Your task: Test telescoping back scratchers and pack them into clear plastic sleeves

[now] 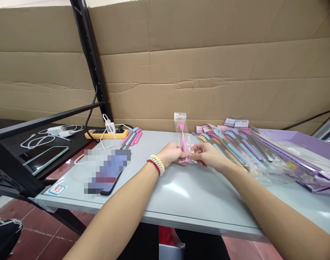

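Note:
A pink back scratcher [184,141] with a small hand-shaped head stands upright inside a clear plastic bag [180,116] at the middle of the table. My left hand [173,153] is closed around the lower end of the bagged scratcher, thumb in front. From the other side, the fingers of my right hand [206,154] pinch the bag's lower right edge. To the right of that hand lie several bagged back scratchers [235,142] in blue, purple, pink and yellow, heads pointing away from me. A few loose back scratchers [132,137], pink and blue, rest at the table's back left.
A phone [110,171], partly pixelated, lies on the grey table [165,195] at left. Behind it sits a yellow power strip [106,134] with white chargers. At right is a purple box [286,135]. Cardboard [194,65] stands along the back edge.

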The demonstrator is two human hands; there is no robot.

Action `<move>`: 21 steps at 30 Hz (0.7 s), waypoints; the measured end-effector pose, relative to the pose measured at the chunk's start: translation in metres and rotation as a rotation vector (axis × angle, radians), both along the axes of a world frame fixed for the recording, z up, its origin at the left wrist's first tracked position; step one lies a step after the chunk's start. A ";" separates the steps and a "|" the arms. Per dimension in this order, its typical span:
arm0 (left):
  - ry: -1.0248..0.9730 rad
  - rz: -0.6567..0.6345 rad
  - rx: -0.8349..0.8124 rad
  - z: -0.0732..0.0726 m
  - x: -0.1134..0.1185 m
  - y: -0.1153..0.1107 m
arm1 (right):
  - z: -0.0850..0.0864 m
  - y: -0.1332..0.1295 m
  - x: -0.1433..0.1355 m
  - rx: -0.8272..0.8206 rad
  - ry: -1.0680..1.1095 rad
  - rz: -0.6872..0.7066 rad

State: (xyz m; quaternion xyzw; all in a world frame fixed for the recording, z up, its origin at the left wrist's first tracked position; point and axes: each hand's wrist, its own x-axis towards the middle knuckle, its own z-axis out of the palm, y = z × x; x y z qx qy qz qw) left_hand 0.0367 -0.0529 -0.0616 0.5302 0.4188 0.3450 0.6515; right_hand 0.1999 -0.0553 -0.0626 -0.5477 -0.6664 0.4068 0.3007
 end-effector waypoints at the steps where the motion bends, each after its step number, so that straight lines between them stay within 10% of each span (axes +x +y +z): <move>1: 0.010 0.000 -0.010 0.001 -0.001 -0.001 | 0.000 -0.001 -0.001 -0.028 0.021 -0.004; 8: -0.013 0.061 0.121 -0.002 -0.002 0.006 | -0.001 -0.001 0.000 -0.020 0.209 0.029; 13: 0.077 0.382 0.411 -0.004 -0.007 0.019 | -0.004 0.003 0.003 0.069 0.304 -0.029; 21: 0.158 0.655 0.481 -0.006 -0.030 0.038 | -0.011 -0.003 -0.005 0.426 -0.309 -0.006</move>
